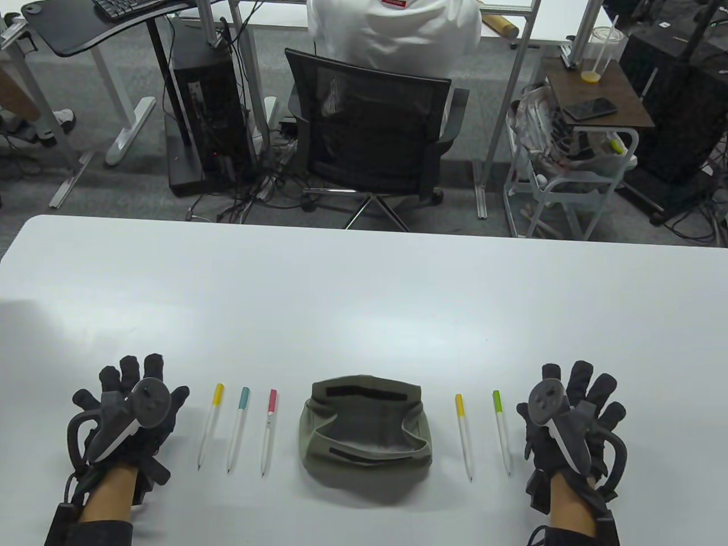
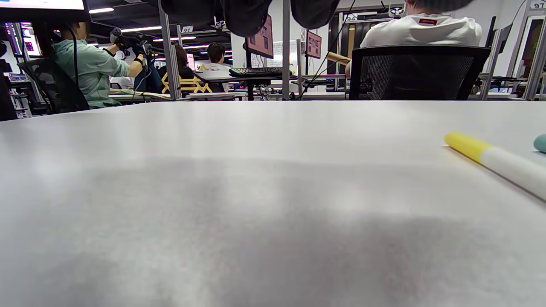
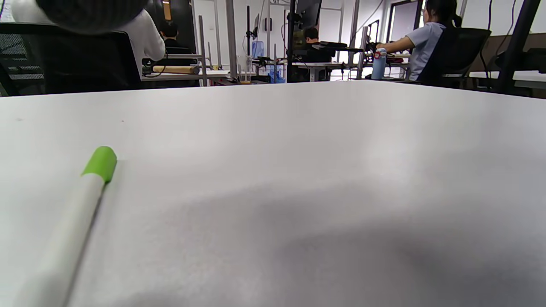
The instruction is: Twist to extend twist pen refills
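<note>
Several white twist pens lie on the white table. Left of the pouch lie a yellow-capped pen, a teal-capped pen and a pink-capped pen. Right of it lie another yellow-capped pen and a green-capped pen. My left hand rests flat on the table, fingers spread, left of the pens. My right hand rests flat to the right of the green-capped pen. Both hold nothing. The yellow-capped pen shows in the left wrist view, the green-capped pen in the right wrist view.
An olive-green fabric pouch lies open between the two groups of pens. Beyond the table's far edge stands a black office chair with a person in white seated at another desk.
</note>
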`<state>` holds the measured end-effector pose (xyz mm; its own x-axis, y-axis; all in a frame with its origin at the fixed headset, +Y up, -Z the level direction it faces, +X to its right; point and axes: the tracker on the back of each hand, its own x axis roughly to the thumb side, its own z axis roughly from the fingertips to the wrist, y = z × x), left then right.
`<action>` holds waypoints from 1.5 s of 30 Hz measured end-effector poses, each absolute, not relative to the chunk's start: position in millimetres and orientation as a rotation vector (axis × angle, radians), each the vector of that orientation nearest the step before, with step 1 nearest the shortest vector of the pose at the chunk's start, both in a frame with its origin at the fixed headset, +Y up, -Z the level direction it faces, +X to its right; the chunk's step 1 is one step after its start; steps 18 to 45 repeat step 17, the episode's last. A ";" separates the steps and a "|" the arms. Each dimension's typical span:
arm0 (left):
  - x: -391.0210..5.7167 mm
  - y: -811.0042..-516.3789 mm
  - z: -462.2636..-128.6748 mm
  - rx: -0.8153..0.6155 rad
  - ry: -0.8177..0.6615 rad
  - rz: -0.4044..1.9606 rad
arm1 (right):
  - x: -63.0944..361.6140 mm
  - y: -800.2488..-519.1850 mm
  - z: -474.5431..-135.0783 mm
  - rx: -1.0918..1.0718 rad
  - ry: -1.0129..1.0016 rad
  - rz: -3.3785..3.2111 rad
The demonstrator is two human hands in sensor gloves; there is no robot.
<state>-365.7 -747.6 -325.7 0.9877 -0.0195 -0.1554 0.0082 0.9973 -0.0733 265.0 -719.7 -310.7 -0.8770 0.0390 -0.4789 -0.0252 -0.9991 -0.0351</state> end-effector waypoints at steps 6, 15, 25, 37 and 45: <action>-365.7 -747.6 -325.9 -0.070 0.158 -0.004 | 266.5 -723.0 -312.3 -0.788 -0.007 3.010; -367.3 -748.1 -326.2 -0.081 0.171 -0.016 | 264.0 -720.4 -310.6 -0.767 -0.050 3.019; -367.3 -748.1 -326.4 -0.080 0.169 -0.013 | 263.2 -718.6 -310.1 -0.749 -0.065 3.006; -367.3 -748.1 -326.4 -0.080 0.169 -0.013 | 263.2 -718.6 -310.1 -0.749 -0.065 3.006; -367.3 -748.1 -326.4 -0.080 0.169 -0.013 | 263.2 -718.6 -310.1 -0.749 -0.065 3.006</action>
